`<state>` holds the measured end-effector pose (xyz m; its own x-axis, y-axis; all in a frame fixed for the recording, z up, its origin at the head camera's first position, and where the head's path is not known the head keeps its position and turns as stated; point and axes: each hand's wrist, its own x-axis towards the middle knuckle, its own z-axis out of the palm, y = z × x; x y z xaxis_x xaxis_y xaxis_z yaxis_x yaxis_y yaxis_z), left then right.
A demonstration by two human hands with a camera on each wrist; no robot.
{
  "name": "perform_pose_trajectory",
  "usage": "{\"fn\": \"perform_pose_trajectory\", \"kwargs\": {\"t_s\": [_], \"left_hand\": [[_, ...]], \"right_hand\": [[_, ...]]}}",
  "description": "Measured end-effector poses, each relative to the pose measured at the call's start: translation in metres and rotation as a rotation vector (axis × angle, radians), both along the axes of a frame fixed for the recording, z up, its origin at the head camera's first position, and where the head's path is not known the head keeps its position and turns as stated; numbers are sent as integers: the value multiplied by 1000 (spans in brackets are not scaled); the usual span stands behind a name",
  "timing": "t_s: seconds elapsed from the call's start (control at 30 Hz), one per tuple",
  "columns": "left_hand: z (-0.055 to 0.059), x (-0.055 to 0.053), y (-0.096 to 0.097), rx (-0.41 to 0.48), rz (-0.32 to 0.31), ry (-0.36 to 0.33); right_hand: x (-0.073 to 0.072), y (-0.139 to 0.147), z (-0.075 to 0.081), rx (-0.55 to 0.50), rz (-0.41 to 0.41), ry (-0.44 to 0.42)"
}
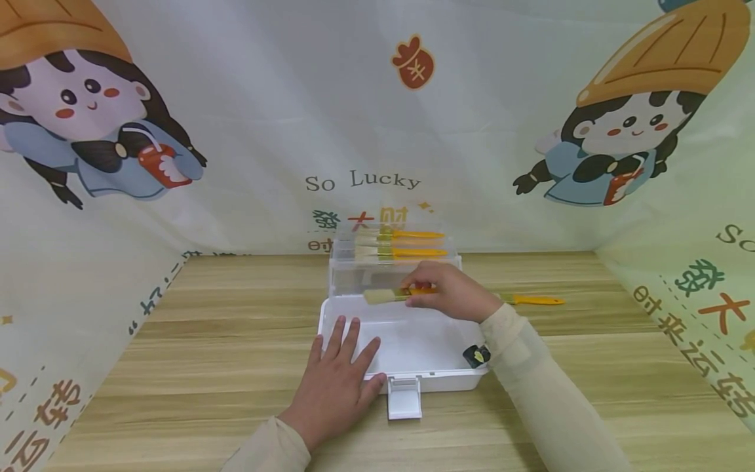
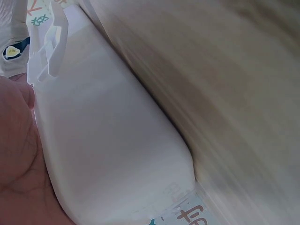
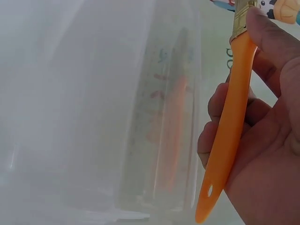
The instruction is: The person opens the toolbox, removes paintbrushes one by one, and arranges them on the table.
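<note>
My right hand (image 1: pixel 442 288) pinches a paintbrush (image 3: pixel 236 98) by its metal ferrule and orange handle, above the back of an open white box (image 1: pixel 407 383). The brush's pale bristles (image 1: pixel 379 297) point left. In the right wrist view the thumb lies on the ferrule and the handle runs down along the palm. My left hand (image 1: pixel 336 383) rests on the box's front left rim with its fingers spread straight over the inside. In the left wrist view its palm (image 2: pixel 18 150) lies against the white side wall.
Behind the box its clear lid (image 1: pixel 354 278) stands raised, with orange-handled brushes (image 1: pixel 419 252) at its top. Another brush (image 1: pixel 538 300) lies on the wood table (image 1: pixel 224 367) at the right. A white latch (image 1: pixel 404 400) hangs at the front. A printed cloth (image 1: pixel 283 98) encloses the table.
</note>
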<state>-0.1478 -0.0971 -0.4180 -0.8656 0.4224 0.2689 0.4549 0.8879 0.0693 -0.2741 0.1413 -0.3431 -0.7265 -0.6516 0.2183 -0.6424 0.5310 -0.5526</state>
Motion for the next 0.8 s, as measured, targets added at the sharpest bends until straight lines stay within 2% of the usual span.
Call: {"fn": "perform_pose_trajectory", "kwargs": {"t_s": [0.17,0.4,0.63,0.8], "left_hand": [[0,0,0,-2,2,-10],[0,0,0,7,-1,2],[0,0,1,17,-6,8],[0,1,0,20,-5,19]], "right_hand": [[3,3,4,-5,-26,-22],[7,9,12,-8,-33,8],[11,24,20,22,-69,49],[14,40,23,18,-105,47]]}}
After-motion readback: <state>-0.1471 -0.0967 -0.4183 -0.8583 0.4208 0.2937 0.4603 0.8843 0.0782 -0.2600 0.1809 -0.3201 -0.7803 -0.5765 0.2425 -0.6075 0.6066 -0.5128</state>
